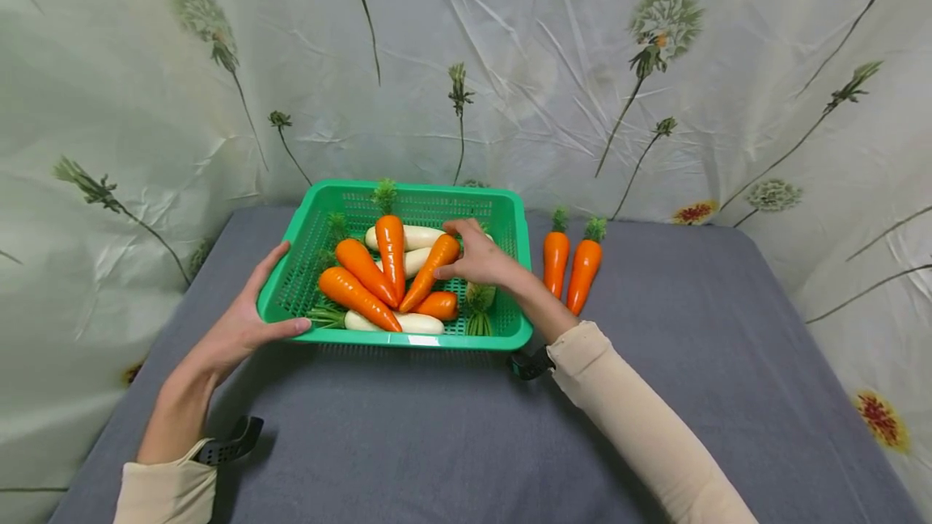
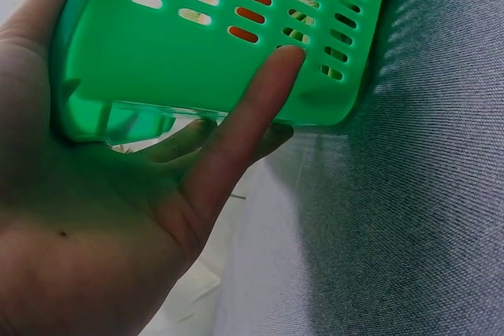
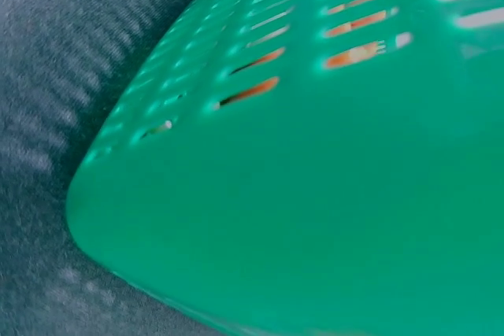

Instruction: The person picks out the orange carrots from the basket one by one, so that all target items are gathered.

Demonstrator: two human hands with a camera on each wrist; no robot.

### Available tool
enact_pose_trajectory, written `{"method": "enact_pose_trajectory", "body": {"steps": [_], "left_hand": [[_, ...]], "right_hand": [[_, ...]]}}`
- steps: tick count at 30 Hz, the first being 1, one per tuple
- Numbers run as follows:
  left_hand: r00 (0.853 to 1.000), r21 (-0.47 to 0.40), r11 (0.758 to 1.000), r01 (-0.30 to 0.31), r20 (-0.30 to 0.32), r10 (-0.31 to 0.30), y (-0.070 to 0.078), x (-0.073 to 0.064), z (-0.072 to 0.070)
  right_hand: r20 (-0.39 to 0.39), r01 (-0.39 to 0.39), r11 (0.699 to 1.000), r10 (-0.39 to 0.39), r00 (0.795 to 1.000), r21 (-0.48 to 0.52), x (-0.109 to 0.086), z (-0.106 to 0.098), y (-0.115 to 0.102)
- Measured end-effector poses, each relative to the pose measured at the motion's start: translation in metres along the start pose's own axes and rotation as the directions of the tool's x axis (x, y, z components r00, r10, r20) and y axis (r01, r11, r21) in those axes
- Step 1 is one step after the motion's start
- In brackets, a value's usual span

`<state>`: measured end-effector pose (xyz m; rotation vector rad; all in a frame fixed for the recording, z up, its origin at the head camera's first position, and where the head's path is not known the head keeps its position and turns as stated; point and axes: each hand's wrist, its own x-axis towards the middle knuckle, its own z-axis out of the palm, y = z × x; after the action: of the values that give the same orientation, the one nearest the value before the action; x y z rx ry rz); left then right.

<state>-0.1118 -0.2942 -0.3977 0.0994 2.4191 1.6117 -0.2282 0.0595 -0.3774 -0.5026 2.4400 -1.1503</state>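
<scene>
A green plastic basket (image 1: 408, 341) holds several orange carrots (image 1: 362, 297) and white radishes (image 1: 406, 238) with green tops. My left hand (image 1: 236, 330) grips its near left corner, thumb on the front rim and fingers along the left side. In the left wrist view, one finger lies against the slotted wall (image 2: 157, 60). Reaching over the right part of the basket, my right hand (image 1: 480, 255) holds a carrot (image 1: 428, 275) near its thick end, thumb on its right side. That carrot's leaves are mostly hidden by the hand. The right wrist view shows only the basket's outer wall (image 3: 276, 210) and cloth.
Two carrots (image 1: 570, 265) with leafy tops lie on the grey cloth (image 1: 677, 362), just right of the basket. A pale curtain (image 1: 539, 103) with a dandelion print hangs behind and at both sides. Each wrist wears a black strap (image 1: 231, 443).
</scene>
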Motion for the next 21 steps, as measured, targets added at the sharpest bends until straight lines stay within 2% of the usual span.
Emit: {"method": "enact_pose_trajectory", "body": {"steps": [6,11,17,21], "left_hand": [[1.0,-0.006,1.0,-0.004,-0.003,0.004,0.0002,-0.0002,0.0011],[1.0,-0.008,1.0,-0.007,-0.007,0.007,0.0002,-0.0009,0.0019],[1.0,-0.011,1.0,-0.008,-0.011,0.008,0.0005,-0.0013,0.0024],[1.0,-0.019,1.0,-0.011,-0.01,0.01,0.0007,-0.0015,0.0022]], "right_hand": [[-0.008,0.002,0.999,-0.002,1.0,-0.039,0.0044,0.0006,0.0019],[-0.033,-0.041,0.999,0.041,0.999,-0.014,0.0049,-0.0003,0.0009],[-0.06,-0.093,0.994,0.097,0.993,0.062,0.006,-0.0012,0.0003],[-0.065,-0.08,0.996,0.082,0.994,0.033,0.0072,-0.0024,0.0003]]}}
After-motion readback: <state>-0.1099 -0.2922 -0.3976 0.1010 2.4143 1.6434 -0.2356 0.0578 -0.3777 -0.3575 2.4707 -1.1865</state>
